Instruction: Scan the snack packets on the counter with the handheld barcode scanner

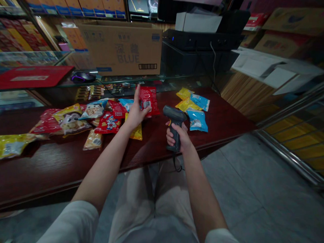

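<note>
My right hand [179,136] is wrapped round the grip of a black barcode scanner [175,116], with a finger near its yellow trigger. The scanner's head is turned left, and its cord hangs below the counter edge. My left hand [135,115] grips a red snack bag [149,96], thumb across its front and one finger stretched up along its side. A white barcode label shows on this bag. Under and beside my left hand lie a yellow bag [137,132], a red bag [108,122] and a blue-and-white bag [93,109].
Right of the scanner lie several small yellow and blue bags [196,120]. More snack bags [12,146] spread leftward over the dark red counter [55,163]. Behind stand a cardboard box [122,50], a mouse [82,77] and black equipment [203,41]. A metal rack [292,152] is at right.
</note>
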### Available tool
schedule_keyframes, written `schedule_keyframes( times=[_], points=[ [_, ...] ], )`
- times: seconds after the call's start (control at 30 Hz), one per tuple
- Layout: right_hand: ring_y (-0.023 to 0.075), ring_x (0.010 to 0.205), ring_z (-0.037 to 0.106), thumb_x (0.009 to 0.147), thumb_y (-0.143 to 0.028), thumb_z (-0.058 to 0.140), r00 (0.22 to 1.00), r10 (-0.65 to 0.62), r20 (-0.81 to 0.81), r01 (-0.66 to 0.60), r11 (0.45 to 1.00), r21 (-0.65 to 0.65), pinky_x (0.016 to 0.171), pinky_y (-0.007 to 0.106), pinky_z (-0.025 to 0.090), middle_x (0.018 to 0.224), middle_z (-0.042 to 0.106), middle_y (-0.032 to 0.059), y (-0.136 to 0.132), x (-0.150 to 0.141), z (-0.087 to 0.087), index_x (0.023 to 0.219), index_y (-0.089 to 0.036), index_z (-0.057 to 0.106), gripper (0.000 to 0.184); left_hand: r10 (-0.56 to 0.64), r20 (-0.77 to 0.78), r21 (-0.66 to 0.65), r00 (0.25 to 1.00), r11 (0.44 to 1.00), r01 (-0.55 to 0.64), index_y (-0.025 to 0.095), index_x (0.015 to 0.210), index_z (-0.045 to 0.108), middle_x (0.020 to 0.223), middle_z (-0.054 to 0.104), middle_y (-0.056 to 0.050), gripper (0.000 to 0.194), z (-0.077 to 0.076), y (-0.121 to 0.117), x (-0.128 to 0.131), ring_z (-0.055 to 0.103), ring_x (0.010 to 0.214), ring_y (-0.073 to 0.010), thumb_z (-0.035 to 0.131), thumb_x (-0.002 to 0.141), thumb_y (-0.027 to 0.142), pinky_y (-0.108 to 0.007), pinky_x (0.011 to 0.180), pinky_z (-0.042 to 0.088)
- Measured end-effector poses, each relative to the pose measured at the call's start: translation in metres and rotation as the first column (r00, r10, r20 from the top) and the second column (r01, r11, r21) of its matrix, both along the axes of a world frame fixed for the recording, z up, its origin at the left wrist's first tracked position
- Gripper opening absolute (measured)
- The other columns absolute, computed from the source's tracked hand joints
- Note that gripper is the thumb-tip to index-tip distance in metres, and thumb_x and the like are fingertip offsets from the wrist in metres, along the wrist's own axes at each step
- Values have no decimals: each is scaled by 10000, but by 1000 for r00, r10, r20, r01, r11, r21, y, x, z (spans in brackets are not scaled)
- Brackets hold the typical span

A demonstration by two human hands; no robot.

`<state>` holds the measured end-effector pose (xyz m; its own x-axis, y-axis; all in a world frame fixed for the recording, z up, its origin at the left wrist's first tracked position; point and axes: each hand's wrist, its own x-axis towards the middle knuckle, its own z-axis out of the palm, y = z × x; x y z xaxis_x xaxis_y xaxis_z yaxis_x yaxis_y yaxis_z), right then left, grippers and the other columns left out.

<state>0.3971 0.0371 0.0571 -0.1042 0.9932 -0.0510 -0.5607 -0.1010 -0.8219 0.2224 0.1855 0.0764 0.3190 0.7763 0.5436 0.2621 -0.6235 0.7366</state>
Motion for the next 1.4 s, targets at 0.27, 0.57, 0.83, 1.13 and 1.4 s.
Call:
schedule_keyframes(
  times=[0.27, 0.57, 0.83, 1.13, 1.4],
  points=[
    [56, 329, 366, 779, -494, 717, 999, 42, 14, -42, 999, -12, 320, 175, 297, 525, 488, -124, 0, -1, 1, 1020, -226, 504, 419, 19, -180, 54, 984, 999, -9, 199, 1500, 420, 1493, 523, -157, 735, -1, 5, -6, 535, 1346, -314, 674, 811, 235, -498, 1148, 401],
    [50, 329, 348, 813, -450, 705, 997, 74, 23, -74, 997, 3, 324, 170, 290, 544, 473, -132, -2, -1, 0, 1097, -228, 510, 410, 40, -258, 126, 965, 992, -8, 187, 1519, 384, 1495, 521, -164, 783, -1, -1, -3, 467, 1414, -327, 691, 799, 209, -507, 1193, 336],
    [42, 337, 348, 779, -441, 741, 998, 67, 15, -67, 998, 8, 323, 163, 298, 546, 473, -130, -4, -2, 1, 1007, -222, 512, 390, 37, -260, 127, 965, 992, -4, 167, 1509, 404, 1444, 565, -163, 795, -2, -2, -2, 504, 1374, -325, 709, 776, 204, -485, 1186, 360],
    [41, 342, 351, 815, -429, 705, 997, 73, 15, -73, 997, 6, 327, 161, 301, 554, 456, -129, -4, -2, -1, 994, -225, 491, 346, 43, -224, 138, 974, 990, -12, 159, 1486, 436, 1381, 597, -159, 721, -3, -2, -2, 518, 1346, -313, 682, 813, 240, -449, 1176, 376],
    [50, 329, 343, 805, -450, 694, 999, 48, 3, -48, 999, 18, 317, 168, 302, 544, 465, -133, -4, -1, -2, 1049, -234, 479, 391, 169, -281, 135, 945, 982, -135, 215, 1583, 252, 1490, 522, -169, 837, 13, -8, -11, 533, 1343, -326, 656, 864, 357, -456, 1125, 407]
  ],
)
